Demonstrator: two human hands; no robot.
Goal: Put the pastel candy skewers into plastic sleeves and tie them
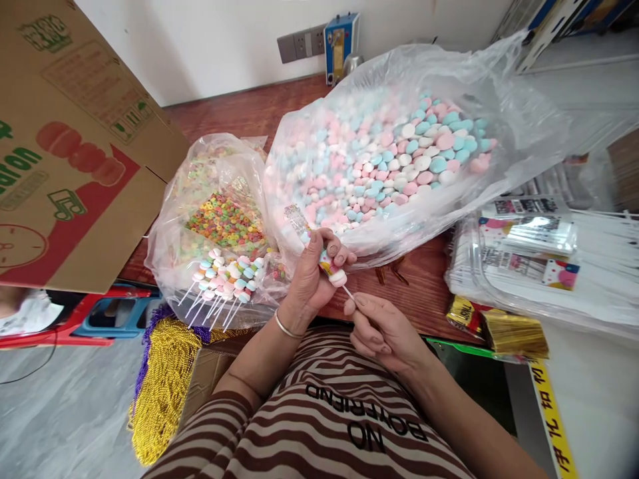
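My left hand (312, 276) is closed around a candy skewer (338, 278), a stack of pastel candies with printed, colourful wrapping about its upper part. The wrapper's clear end (295, 218) sticks out beyond my left fingers. At the bottom, a pink and white candy shows bare. My right hand (382, 326) pinches the thin white stick (348, 292) below it. To the left, several finished-looking candy skewers (227, 276) lie side by side on a plastic bag of small colourful candy rings (227, 219). Beyond my hands is a large clear bag of pink, blue and white candies (399, 159).
A tall cardboard box (74, 146) stands at the left. At the right lie printed wrappers (529, 233), packed white sticks (604, 259) and gold twist ties (516, 334). Loose brown ties (398, 269) rest on the reddish table (424, 286). Gold bead strings (164, 392) hang at lower left.
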